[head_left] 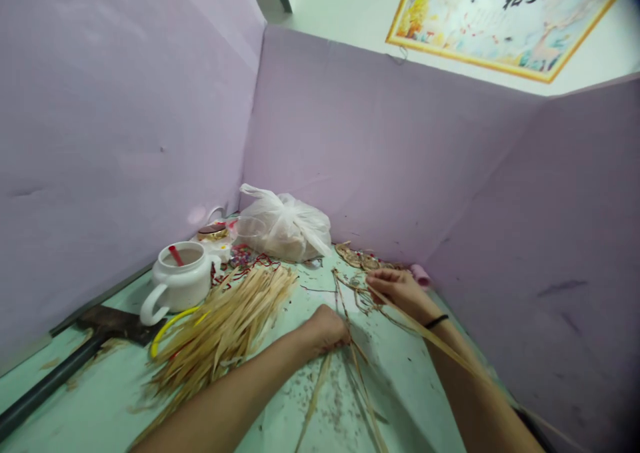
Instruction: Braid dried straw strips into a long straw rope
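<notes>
My left hand (330,328) is closed low over the table, with thin dry straw strands (359,373) running out from under its fingers toward me. Its fingertips are partly hidden. To the right and a little farther off, my right hand (393,285) pinches one long flat straw strip (440,346), which trails back along the forearm. Between the hands, a thin twisted straw cord (339,292) leads to a point on the table. Left of my left hand lies a big bundle of pale dry straw (230,326).
A white two-handled pot (187,276) with a red stick inside stands left, near a dark flat-bladed tool (113,326) and a yellow ring (163,333). At the back are a tied plastic bag (287,226), woven straw pieces (367,260) and a pink roll (420,275). Purple panels enclose the table.
</notes>
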{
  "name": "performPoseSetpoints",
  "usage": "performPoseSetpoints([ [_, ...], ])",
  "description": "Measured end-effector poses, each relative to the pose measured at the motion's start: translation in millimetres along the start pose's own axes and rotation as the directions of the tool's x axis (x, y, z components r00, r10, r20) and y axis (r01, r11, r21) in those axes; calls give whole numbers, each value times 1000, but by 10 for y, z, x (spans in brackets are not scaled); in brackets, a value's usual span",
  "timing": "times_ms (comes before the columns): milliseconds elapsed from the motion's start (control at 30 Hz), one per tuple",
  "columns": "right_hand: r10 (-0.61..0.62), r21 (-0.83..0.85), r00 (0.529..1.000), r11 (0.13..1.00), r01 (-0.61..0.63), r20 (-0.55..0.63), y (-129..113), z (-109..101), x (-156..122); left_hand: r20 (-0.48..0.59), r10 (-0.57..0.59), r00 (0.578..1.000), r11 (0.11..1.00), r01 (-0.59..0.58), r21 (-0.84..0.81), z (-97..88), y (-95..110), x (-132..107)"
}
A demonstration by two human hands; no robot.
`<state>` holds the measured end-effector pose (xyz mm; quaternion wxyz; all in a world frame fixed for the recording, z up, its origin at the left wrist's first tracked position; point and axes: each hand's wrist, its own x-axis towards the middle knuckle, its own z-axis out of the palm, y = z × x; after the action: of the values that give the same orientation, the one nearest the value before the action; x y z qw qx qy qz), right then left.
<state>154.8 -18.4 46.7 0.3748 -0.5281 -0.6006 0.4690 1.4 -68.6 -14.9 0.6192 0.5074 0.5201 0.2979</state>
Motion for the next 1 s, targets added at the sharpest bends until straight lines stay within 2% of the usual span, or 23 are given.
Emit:
performPoseSetpoints([
  [133, -46, -316, 999, 948, 38, -19, 440, 54, -249, 40, -34, 999, 999, 33, 19, -52, 33, -29],
  [233, 22, -384, 994, 923, 21, 106, 605, 148, -367, 58, -12, 998, 999, 10, 35, -54, 1, 4],
  [333, 87, -313, 981, 949, -30, 172, 590, 211, -439, 50, 1, 999, 997, -5, 71, -41, -29, 29],
  [533, 164, -175, 981, 974, -144, 107, 533, 233, -477, 69, 24, 997, 993, -32, 115, -25, -39, 34],
  [633, 232, -114, 965, 969, -218, 124, 549, 252, -477, 54, 6, 999, 991, -13, 133, -16, -26, 19],
  [833, 372, 158, 877, 888, -432, 306, 520, 260, -490, 51, 7, 999, 992, -13, 122, -4, -7, 13],
  [933, 404, 195, 858, 857, -476, 318, 524, 243, -493, 48, 7, 999, 991, -14, 135, -1, -12, 21],
  [1000, 408, 189, 862, 861, -473, 300, 522, 241, -498, 42, 5, 999, 991, -10, 136, 4, -15, 23],
])
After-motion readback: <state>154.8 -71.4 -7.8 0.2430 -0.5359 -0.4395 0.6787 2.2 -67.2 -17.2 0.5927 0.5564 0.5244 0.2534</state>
